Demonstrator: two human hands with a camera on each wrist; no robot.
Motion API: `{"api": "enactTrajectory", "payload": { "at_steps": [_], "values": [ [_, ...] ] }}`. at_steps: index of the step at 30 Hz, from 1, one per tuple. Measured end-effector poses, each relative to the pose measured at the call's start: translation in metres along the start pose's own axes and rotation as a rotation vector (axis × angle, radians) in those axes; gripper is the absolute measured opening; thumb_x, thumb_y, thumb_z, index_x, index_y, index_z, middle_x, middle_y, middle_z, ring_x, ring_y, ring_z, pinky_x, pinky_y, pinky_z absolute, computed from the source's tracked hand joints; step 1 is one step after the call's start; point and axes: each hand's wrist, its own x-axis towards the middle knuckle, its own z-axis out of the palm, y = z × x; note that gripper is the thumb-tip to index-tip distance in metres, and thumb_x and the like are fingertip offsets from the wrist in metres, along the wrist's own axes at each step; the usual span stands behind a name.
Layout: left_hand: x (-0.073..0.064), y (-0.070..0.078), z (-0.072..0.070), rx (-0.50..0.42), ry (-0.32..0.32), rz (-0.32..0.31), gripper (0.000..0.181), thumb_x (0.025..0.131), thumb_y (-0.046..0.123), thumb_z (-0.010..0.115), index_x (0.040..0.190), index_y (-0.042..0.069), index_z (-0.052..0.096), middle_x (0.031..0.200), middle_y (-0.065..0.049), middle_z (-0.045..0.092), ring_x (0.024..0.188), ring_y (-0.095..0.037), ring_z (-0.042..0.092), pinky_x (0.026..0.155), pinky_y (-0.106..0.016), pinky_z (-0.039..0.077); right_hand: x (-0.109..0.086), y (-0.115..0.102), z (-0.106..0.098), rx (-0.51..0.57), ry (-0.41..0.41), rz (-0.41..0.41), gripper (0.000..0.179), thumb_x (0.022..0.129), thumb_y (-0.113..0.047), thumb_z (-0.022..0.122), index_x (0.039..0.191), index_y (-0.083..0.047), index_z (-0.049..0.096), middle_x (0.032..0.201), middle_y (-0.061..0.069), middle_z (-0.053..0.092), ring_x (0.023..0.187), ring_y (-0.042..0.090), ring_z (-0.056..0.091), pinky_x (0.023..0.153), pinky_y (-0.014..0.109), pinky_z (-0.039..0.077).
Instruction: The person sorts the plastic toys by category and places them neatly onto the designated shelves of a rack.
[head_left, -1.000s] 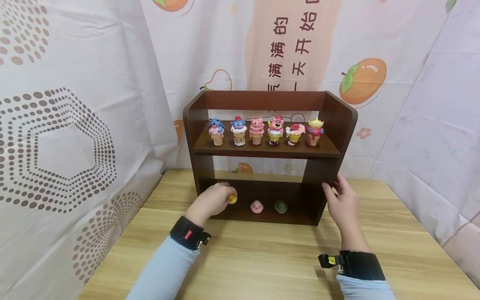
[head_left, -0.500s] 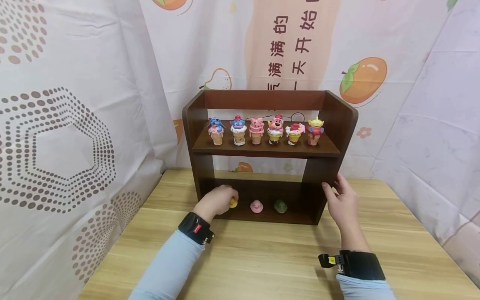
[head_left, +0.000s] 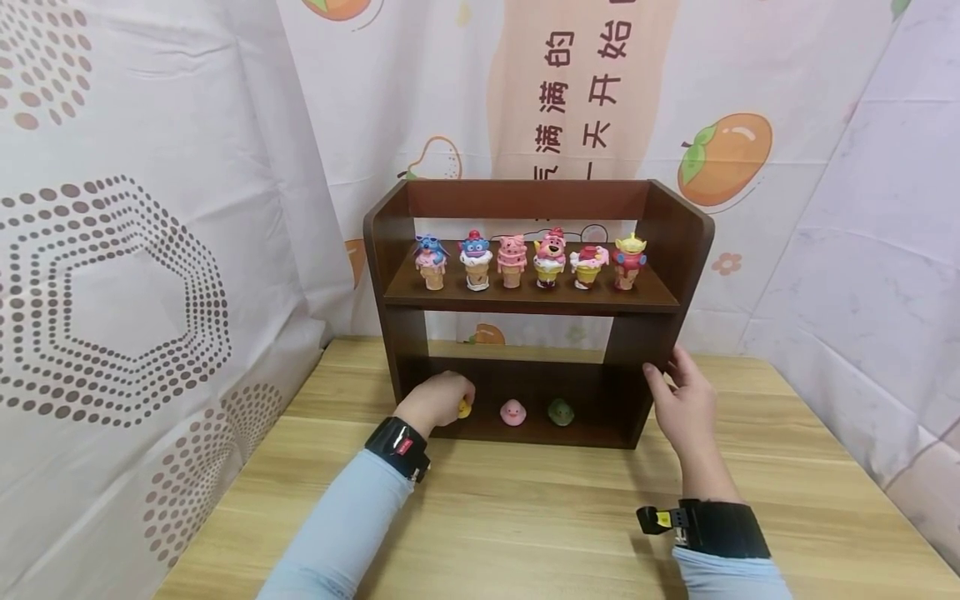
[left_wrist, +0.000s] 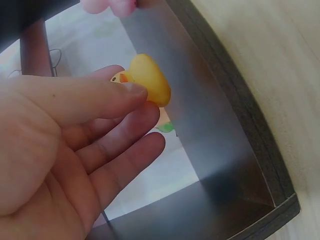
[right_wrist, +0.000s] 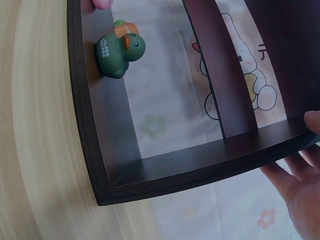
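My left hand [head_left: 437,400] pinches a small yellow rubber duck [left_wrist: 152,82] between thumb and fingers, inside the lower left of a dark brown two-tier wooden shelf [head_left: 528,200]. The duck is held close to the lower board; whether it touches is unclear. To its right on that board sit a pink rubber duck [head_left: 513,412] and a green rubber duck [right_wrist: 112,57], apart from each other. My right hand [head_left: 688,412] grips the shelf's right side panel, the thumb at its front edge and the other fingers on the outer side.
Several ice-cream-cone character figures [head_left: 512,262] stand in a row on the upper board. The shelf stands on a light wood-grain table [head_left: 525,517]. Behind it hangs a printed curtain [head_left: 795,183], and another dotted one [head_left: 150,275] hangs at the left.
My left hand has shifted slightly right, and the yellow duck has come down a little closer to the lower board. The right hand stays at the side panel.
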Motion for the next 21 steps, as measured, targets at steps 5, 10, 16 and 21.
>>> {"api": "enactTrajectory", "payload": {
  "at_steps": [5,10,16,21],
  "values": [
    [0.004,0.0,0.003,-0.017,-0.018,-0.008,0.027,0.084,-0.009,0.073,0.096,0.015,0.074,0.084,0.002,0.059,0.079,-0.015,0.056,0.073,-0.028,0.051,0.0,0.0,0.0,0.002,-0.003,-0.003,0.046,0.1,-0.014,0.066,0.144,-0.015,0.058,0.134,0.012,0.065,0.123,0.032,0.062,0.08,0.009,0.047],
    [0.005,-0.001,0.007,-0.009,-0.029,-0.001,0.028,0.082,-0.009,0.077,0.096,0.014,0.075,0.082,0.002,0.059,0.077,-0.015,0.056,0.072,-0.027,0.051,0.0,0.0,0.0,-0.003,-0.003,-0.005,0.045,0.1,-0.014,0.067,0.144,-0.014,0.058,0.133,0.012,0.066,0.122,0.033,0.062,0.081,0.009,0.047],
    [0.006,0.0,0.009,-0.006,-0.027,0.002,0.027,0.082,-0.009,0.077,0.095,0.014,0.075,0.082,0.003,0.059,0.077,-0.015,0.056,0.072,-0.027,0.051,0.0,0.0,0.0,0.01,0.001,-0.01,0.047,0.099,-0.013,0.067,0.145,-0.015,0.058,0.134,0.012,0.065,0.122,0.033,0.062,0.081,0.01,0.048],
    [0.009,-0.001,0.012,-0.008,-0.021,0.003,0.025,0.083,-0.008,0.077,0.093,0.015,0.075,0.082,0.003,0.058,0.076,-0.015,0.055,0.072,-0.027,0.052,0.0,0.001,0.0,0.031,0.002,-0.019,0.047,0.099,-0.011,0.068,0.145,-0.013,0.058,0.133,0.015,0.065,0.122,0.036,0.061,0.08,0.008,0.047]
  ]
}}
